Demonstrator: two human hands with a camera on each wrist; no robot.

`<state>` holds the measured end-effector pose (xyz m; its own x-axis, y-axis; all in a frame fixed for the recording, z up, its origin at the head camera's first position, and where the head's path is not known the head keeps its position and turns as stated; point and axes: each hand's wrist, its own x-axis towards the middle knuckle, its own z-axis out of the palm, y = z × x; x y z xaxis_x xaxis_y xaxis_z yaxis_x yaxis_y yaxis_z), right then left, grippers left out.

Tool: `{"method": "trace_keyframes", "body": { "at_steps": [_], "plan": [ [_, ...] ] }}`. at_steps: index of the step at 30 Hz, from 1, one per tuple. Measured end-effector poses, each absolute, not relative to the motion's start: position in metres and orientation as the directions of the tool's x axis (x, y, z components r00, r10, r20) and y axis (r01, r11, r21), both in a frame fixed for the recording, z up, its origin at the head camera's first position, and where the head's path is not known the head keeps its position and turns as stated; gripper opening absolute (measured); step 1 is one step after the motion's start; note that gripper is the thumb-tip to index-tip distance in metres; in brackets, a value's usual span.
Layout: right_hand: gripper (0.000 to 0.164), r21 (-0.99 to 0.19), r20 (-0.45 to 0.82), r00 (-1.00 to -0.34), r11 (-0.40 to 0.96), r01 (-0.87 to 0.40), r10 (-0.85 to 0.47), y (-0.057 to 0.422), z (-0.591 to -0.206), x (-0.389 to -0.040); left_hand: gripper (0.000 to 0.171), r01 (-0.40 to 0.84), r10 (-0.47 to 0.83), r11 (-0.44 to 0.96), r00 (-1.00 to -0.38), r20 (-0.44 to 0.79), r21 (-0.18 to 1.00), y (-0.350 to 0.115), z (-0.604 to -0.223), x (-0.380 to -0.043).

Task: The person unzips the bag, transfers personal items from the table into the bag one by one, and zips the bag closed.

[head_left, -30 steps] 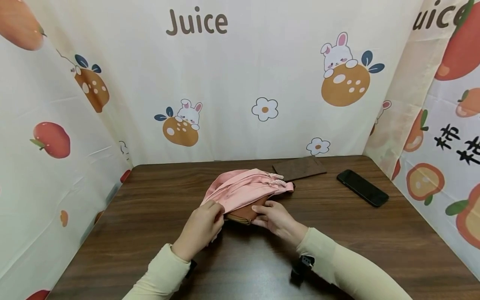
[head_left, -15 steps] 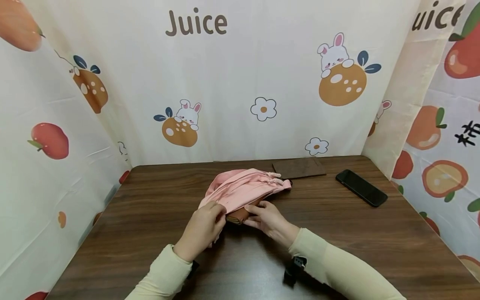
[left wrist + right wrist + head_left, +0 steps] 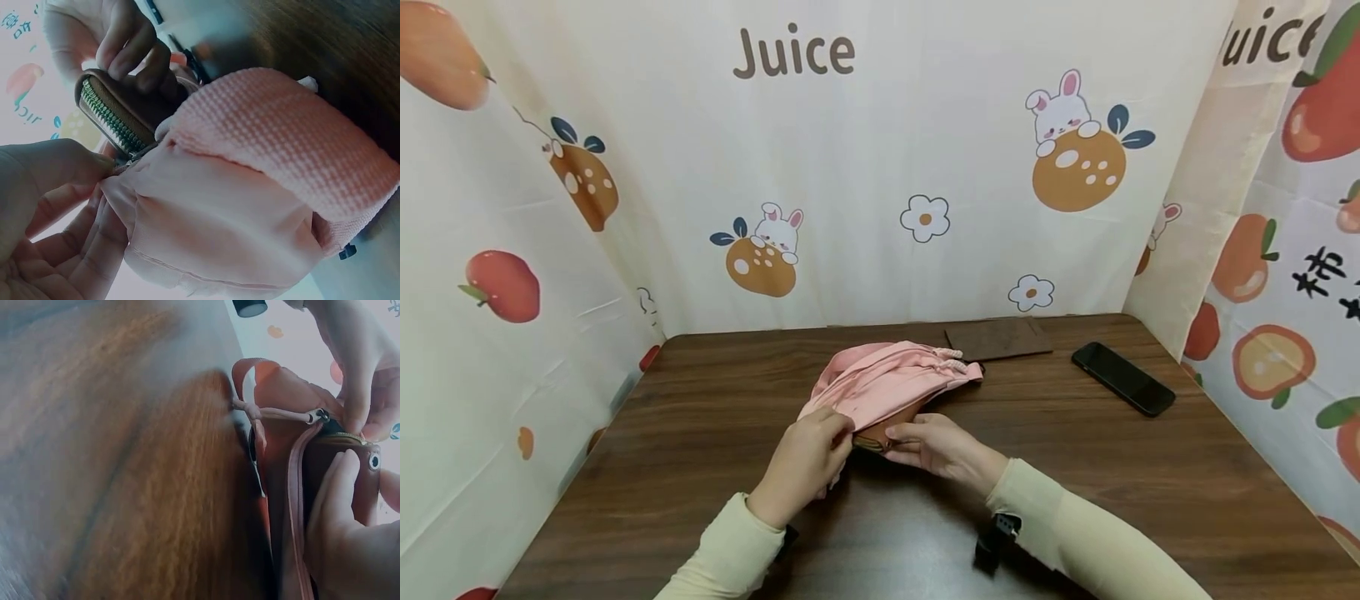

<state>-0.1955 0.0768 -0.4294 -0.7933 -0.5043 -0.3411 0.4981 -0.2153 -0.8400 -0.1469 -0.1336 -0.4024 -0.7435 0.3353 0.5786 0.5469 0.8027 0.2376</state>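
A pink fabric bag (image 3: pixel 880 387) with rope cords lies mid-table in the head view. From its zipped opening a brown zippered wallet (image 3: pixel 874 435) sticks partly out; the rest is hidden inside the bag. My left hand (image 3: pixel 805 454) pinches the edge of the bag (image 3: pixel 219 219) beside the opening, as the left wrist view shows. My right hand (image 3: pixel 946 450) grips the wallet between thumb and fingers. In the right wrist view, the wallet (image 3: pixel 367 487) lies along the bag's open zipper, with a metal snap near its corner.
Behind the bag, a flat dark brown piece (image 3: pixel 1000 337) lies at the table's back edge. A black phone (image 3: pixel 1122 379) rests at the right. Printed curtains (image 3: pixel 850 167) stand around the wooden table (image 3: pixel 715 383) at the back and sides.
My right hand has shifted slightly left with the wallet, and a little less of the wallet shows outside the bag. My left hand keeps its hold on the bag's edge.
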Motion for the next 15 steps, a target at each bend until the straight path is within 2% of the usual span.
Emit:
{"method": "trace_keyframes", "body": {
  "at_steps": [7, 15],
  "plan": [
    [0.009, -0.85, -0.295, -0.826, -0.262, 0.456, -0.481, 0.072, -0.43, -0.191, 0.015, 0.577, 0.359, 0.785, -0.72, 0.594, 0.226, -0.129, -0.403, -0.144],
    [0.021, -0.852, -0.264, -0.859, -0.313, 0.421, -0.438, 0.056, -0.431, -0.189, 0.015, 0.591, 0.361, 0.776, -0.702, 0.613, 0.22, -0.124, -0.4, -0.144]
  ]
}}
